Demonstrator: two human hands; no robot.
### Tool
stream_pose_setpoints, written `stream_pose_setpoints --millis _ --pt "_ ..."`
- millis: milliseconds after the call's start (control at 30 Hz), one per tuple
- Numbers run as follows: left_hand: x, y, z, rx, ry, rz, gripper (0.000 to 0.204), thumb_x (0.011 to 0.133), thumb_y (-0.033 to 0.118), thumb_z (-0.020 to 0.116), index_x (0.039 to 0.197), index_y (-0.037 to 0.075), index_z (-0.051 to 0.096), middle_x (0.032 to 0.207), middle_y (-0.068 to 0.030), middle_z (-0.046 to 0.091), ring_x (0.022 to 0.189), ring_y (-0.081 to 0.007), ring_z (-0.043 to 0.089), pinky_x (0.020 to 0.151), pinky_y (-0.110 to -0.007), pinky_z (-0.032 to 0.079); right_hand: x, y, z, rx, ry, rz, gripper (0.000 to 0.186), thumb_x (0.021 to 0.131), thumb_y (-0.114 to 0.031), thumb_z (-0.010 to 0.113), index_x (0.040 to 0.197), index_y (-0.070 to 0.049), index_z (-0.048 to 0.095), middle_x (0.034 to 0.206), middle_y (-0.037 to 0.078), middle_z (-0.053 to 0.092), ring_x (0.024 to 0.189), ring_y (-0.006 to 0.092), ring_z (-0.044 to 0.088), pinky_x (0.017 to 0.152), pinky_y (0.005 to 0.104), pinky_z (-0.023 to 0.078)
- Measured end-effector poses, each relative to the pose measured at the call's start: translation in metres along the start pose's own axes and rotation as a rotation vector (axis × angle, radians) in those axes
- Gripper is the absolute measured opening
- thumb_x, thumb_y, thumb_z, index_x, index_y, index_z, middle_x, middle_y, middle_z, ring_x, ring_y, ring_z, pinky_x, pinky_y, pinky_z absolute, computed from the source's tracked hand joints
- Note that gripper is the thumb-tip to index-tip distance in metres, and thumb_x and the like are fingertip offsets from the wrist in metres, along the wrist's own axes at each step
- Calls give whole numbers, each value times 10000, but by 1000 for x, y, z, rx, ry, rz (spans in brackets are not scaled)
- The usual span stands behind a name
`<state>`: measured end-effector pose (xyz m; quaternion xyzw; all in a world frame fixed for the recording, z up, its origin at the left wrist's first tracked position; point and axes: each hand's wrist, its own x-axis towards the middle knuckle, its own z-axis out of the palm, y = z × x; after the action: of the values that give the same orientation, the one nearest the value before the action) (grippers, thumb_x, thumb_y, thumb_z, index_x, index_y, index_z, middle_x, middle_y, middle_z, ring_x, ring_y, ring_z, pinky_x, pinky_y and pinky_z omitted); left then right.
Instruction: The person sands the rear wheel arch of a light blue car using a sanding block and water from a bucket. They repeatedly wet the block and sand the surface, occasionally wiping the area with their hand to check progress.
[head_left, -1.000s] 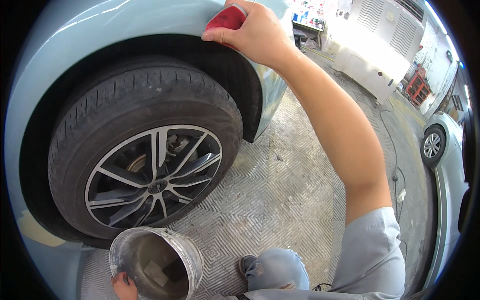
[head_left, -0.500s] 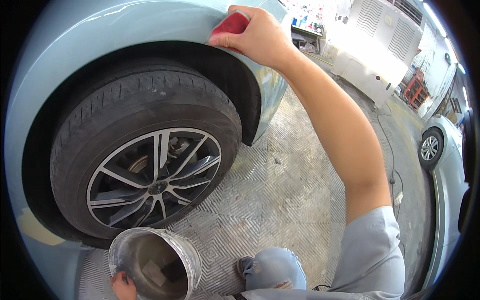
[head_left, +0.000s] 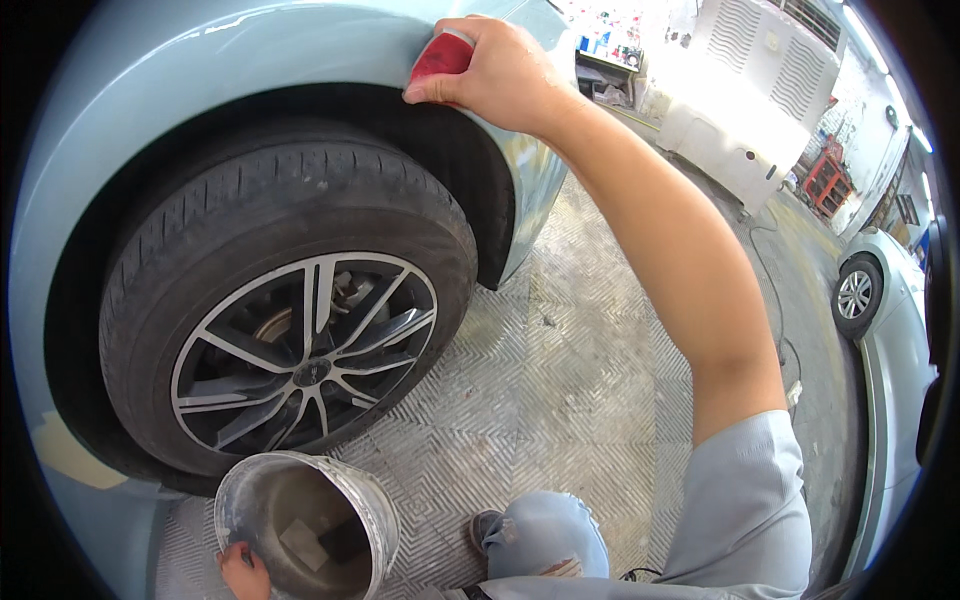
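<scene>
I see right hand (head_left: 500, 78) pinching red flat pad (head_left: 443, 57) on its left, against pale-blue curved metal fender (head_left: 300, 55) | left hand (head_left: 244, 573) at whitish round bucket (head_left: 378, 490), grip: cannot tell

Red pad (head_left: 445, 62) in right hand (head_left: 508, 75)

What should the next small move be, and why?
Probably slide the pad a little along the fender, lightly and flat: the right grip holds it at the panel just above the wheel arch, while the left grip is down at the rim of the bucket.
</scene>
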<state>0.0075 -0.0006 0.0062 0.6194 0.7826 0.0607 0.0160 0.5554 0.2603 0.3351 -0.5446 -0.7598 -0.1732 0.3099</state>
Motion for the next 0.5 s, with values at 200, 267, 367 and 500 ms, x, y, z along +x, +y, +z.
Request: stream_pose_setpoints --millis 200,267,367,500 --pt "0 -19 24 -116 148 40 198 706 4 634 904 16 630 843 -143 633 834 -349 581 773 -435 456 6 2 -1 119 -46 -50 489 703 -421 812 1017 -79 660 891 160 691 837 323 668 766 405 531" --pt "2 -20 25 -121 128 54 200 704 7 629 903 18 631 834 -140 633 833 -351 579 767 -433 458 9 3 -1 77 82 -120 472 730 -417 791 1020 -73 650 880 163 687 835 322 668 755 407 530" --pt "1 -12 19 -191 137 -32 182 690 11 622 872 19 627 818 -138 632 823 -351 585 827 -445 452 8 8 -1 167 92 -154 344 743 -270 790 829 -3 591 849 198 615 832 357 607 730 416 473" --pt "1 -2 -1 39 -88 -53 259 841 228 612 1071 132 682 933 -140 707 861 -330 666 785 -442 514 0 16 5 -98 63 -209 421 715 -394 798 979 -101 648 906 119 669 867 312 649 741 401 521"
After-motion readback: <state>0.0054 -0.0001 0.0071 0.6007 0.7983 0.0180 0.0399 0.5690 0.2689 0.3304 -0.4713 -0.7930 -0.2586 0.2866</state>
